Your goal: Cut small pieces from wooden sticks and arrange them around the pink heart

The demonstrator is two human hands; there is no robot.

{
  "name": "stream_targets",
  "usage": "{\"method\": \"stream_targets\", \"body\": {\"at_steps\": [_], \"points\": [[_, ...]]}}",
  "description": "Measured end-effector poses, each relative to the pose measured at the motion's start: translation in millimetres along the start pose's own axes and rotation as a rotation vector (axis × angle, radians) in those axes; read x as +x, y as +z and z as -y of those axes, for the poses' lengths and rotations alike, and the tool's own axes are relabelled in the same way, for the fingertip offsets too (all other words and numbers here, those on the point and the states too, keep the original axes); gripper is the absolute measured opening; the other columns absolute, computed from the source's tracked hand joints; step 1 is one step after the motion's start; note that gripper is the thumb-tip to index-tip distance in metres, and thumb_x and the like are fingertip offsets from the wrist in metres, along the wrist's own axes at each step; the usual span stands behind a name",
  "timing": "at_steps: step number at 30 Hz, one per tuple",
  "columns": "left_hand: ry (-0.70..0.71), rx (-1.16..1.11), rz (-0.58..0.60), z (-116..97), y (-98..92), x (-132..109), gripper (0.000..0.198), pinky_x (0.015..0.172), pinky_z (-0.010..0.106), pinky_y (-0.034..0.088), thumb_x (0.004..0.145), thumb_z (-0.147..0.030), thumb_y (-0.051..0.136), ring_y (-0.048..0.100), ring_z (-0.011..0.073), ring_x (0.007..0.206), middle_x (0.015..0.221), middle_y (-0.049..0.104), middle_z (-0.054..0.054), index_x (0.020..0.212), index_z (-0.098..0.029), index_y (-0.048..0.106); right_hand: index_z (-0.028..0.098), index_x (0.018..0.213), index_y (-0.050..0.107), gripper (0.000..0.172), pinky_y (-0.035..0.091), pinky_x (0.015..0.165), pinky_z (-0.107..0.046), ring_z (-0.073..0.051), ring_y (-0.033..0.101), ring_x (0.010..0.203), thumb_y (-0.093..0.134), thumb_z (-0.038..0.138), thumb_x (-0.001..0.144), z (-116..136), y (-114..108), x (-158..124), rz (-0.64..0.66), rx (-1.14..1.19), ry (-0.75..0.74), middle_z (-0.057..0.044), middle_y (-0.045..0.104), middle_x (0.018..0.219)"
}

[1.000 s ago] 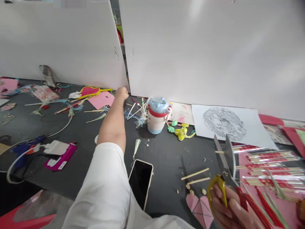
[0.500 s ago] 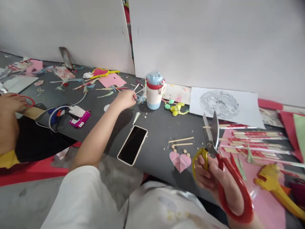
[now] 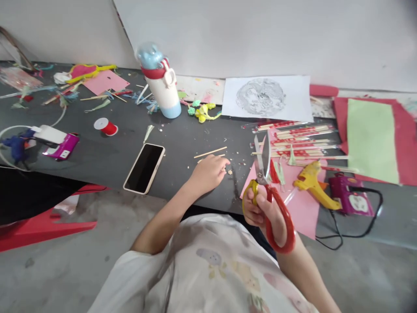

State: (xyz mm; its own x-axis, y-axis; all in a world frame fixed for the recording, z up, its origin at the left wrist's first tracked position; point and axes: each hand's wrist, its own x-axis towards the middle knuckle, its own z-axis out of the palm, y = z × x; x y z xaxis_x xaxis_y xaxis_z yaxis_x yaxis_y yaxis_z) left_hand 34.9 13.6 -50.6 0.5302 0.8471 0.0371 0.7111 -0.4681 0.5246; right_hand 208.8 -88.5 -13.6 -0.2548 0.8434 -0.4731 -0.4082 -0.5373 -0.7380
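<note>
My right hand (image 3: 260, 208) grips a pair of scissors (image 3: 275, 213) with red and yellow handles, its blades parted and pointing away from me. My left hand (image 3: 210, 174) is low over the table, fingers curled together; what they hold, if anything, is hidden. The pink heart seen earlier is out of sight, at about where this hand is. Just beyond it lie thin wooden sticks (image 3: 210, 152), and a tiny flower-shaped piece (image 3: 230, 172) sits by its fingertips. A phone (image 3: 145, 168) with a pale tassel (image 3: 148, 133) rests to the left.
A bottle (image 3: 163, 89) stands at the back, with a red thread spool (image 3: 107, 127) to its left. Wrapped sticks (image 3: 299, 141) lie on pink paper (image 3: 302, 217) at right, near a yellow glue gun (image 3: 314, 184). Behind is a printed drawing (image 3: 263, 98); green paper (image 3: 371, 139) lies far right.
My left hand has come back from the tassels by the bottle to the spot near the sticks. The view has turned right; the scissors stay in my right hand, blades still parted.
</note>
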Motion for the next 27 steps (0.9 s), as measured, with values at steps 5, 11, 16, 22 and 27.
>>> {"method": "stream_targets", "body": {"at_steps": [5, 11, 16, 22, 27], "points": [[-0.016, 0.015, 0.008, -5, 12.6, 7, 0.023, 0.09, 0.035, 0.046, 0.087, -0.01, 0.057, 0.06, 0.0231, 0.099, 0.104, 0.071, 0.004, 0.106, -0.019, 0.065, 0.024, 0.081, 0.04, 0.046, 0.015, 0.042, -0.02, -0.003, 0.018, 0.043, 0.07, 0.059, 0.079, -9, -17, -10, 0.024, 0.04, -0.047, 0.011, 0.031, 0.061], [-0.057, 0.008, -0.009, -6, 3.0, -5, 0.023, 0.092, 0.033, 0.046, 0.084, -0.013, 0.063, 0.059, 0.0215, 0.103, 0.107, 0.069, 0.002, 0.105, -0.022, 0.065, 0.024, 0.083, 0.042, 0.039, 0.016, 0.043, -0.021, -0.004, 0.018, 0.045, 0.066, 0.054, 0.084, -16, -28, -15, 0.013, 0.067, -0.088, 0.01, 0.033, 0.063], [-0.131, 0.031, -0.088, -6, 1.9, -14, 0.018, 0.089, 0.031, 0.046, 0.086, -0.017, 0.06, 0.059, 0.0203, 0.1, 0.102, 0.068, 0.001, 0.102, -0.024, 0.066, 0.023, 0.076, 0.038, 0.041, 0.014, 0.043, -0.023, -0.006, 0.016, 0.047, 0.062, 0.054, 0.087, -19, -30, -14, 0.032, 0.037, -0.1, 0.009, 0.028, 0.062], [-0.299, 0.072, 0.025, -13, 1.6, -13, 0.015, 0.07, 0.031, 0.045, 0.09, -0.025, 0.056, 0.064, 0.0186, 0.082, 0.087, 0.07, -0.001, 0.101, -0.028, 0.066, 0.024, 0.081, 0.039, 0.038, 0.014, 0.044, -0.023, -0.006, 0.015, 0.047, 0.063, 0.053, 0.087, -21, -30, -10, 0.048, 0.057, -0.088, 0.01, 0.029, 0.063], [-0.332, 0.113, 0.098, -14, 6.8, -7, 0.024, 0.066, 0.031, 0.042, 0.091, -0.027, 0.055, 0.067, 0.0196, 0.08, 0.089, 0.073, -0.001, 0.114, -0.029, 0.063, 0.024, 0.084, 0.041, 0.033, 0.014, 0.045, -0.023, -0.007, 0.014, 0.049, 0.059, 0.051, 0.091, -22, -33, -9, 0.051, 0.021, -0.09, 0.009, 0.029, 0.062]]}}
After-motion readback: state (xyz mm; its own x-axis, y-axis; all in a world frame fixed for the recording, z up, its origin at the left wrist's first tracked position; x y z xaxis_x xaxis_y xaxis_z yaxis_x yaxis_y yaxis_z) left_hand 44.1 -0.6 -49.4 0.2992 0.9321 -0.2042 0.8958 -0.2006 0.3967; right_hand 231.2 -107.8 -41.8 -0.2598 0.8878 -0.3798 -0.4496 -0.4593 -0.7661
